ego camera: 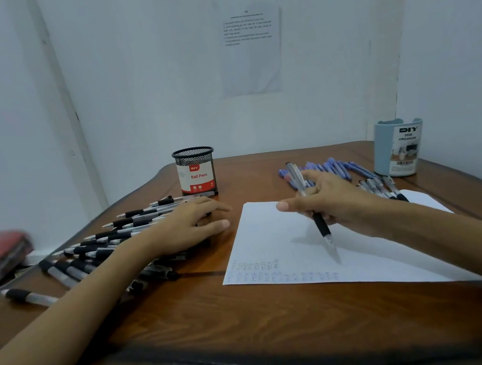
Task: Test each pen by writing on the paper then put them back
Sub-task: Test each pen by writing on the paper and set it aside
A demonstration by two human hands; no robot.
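Near-edge scribble rows (pixel 262 273) on the white paper sheet (pixel 272 234) suggest many tests done; right hand (pixel 332 196) grips a clear black-grip pen (pixel 321 223), left hand (pixel 192 221) rests flat on loose black-grip pens (pixel 102 243), probably untested.

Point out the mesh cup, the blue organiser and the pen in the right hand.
mesh cup (pixel 196 176), head view, on its label.
blue organiser (pixel 382 145), head view, bare left wall.
pen (pixel 321 224), head view, black grip.
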